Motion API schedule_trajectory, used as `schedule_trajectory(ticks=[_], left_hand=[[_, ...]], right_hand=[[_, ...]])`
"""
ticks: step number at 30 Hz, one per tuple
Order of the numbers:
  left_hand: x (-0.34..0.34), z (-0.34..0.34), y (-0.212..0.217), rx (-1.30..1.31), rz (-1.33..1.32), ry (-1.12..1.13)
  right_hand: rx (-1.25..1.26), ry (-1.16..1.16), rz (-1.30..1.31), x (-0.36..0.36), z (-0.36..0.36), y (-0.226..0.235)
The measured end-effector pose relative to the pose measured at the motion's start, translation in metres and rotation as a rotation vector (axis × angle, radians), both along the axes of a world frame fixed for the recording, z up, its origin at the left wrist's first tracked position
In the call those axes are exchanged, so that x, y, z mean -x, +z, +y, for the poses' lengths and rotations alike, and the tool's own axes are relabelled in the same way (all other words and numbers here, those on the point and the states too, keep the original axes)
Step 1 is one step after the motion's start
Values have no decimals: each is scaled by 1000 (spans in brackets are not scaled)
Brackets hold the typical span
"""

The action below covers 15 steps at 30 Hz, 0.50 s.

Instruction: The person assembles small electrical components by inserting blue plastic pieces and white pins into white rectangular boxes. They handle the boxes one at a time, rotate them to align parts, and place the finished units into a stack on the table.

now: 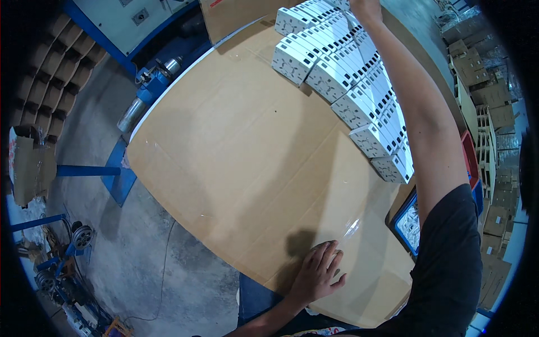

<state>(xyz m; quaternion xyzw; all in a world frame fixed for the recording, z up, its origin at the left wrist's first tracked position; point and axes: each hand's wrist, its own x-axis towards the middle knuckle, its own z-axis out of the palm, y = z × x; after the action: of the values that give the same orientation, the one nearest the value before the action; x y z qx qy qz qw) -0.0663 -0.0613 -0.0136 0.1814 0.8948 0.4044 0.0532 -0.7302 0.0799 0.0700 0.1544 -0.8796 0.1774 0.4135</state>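
Note:
My left hand (pixel 318 275) rests near the table's front edge on a cardboard sheet (pixel 236 151), its fingers stretched out and holding nothing. My right arm reaches far across to the upper right. There my right hand (pixel 366 8) is at the far end of rows of white slotted pieces (pixel 337 78). Its fingers are cut off by the picture's upper edge, so I cannot make out what they touch. The white pieces stand side by side in several rows, with dark rectangular slots on top and small holes in their end faces. My right forearm hides part of these rows.
At the right, by my upper arm, sits a blue bin (pixel 409 224) of small shiny parts, with a red bin (pixel 469 160) beyond. A blue machine (pixel 154 84) stands by the table's left edge. Cardboard boxes (pixel 494 101) line the far right.

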Motion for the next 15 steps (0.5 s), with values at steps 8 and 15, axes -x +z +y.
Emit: schedule_trajectory(ticks=[8, 15], left_hand=[[2, -1, 2, 10, 4, 2], [2, 0, 1, 32, 18, 5]], right_hand=[[-103, -71, -81, 4, -6, 4], [-127, -138, -79, 3, -11, 6]])
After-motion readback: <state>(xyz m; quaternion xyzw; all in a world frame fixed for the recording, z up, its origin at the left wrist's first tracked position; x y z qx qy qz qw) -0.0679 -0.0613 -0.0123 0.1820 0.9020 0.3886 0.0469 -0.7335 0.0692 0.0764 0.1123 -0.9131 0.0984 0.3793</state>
